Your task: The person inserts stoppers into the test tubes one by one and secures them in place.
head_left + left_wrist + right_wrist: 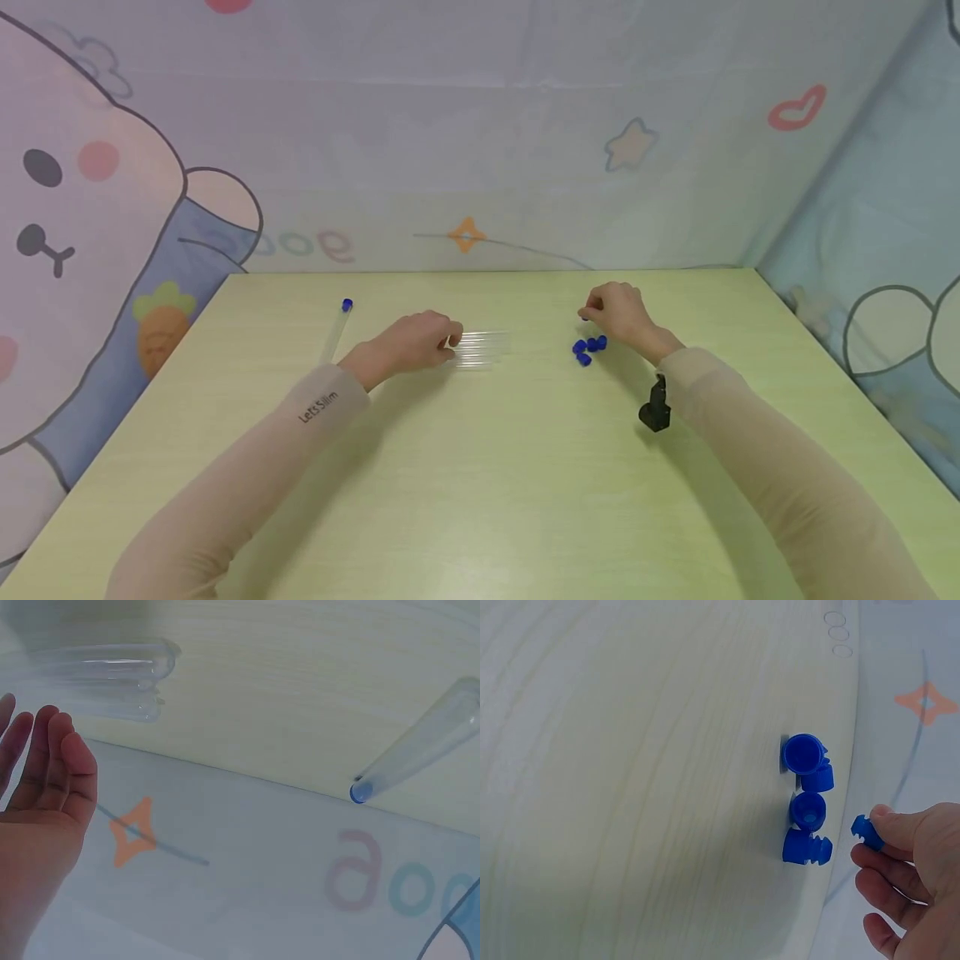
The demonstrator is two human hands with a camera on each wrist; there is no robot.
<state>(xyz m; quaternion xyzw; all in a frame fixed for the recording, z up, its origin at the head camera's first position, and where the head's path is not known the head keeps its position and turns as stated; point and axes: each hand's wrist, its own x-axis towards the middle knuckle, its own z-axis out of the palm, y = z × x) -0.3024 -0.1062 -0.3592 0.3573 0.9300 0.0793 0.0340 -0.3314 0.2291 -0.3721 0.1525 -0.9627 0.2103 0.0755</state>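
Note:
My right hand [618, 312] pinches a blue ribbed stopper [867, 832] between thumb and fingers, above the tabletop. Just nearer to me lie several more blue stoppers [591, 343], bunched together; the right wrist view shows some with their hollow ends facing the camera. My left hand [416, 340] hovers beside a row of clear test tubes [482, 350], its fingers loosely bent and nothing visible in them. Those tubes [112, 679] lie flat, side by side. Left of that hand lies another clear tube [427, 742], fitted with a blue stopper [347, 305] and partly hidden by the sleeve.
The light wooden table [480, 492] ends at a printed cloth backdrop [480, 150] with cartoon figures. A small black device [656, 408] hangs below the right cuff. Beige sleeves [247, 483] cover both forearms.

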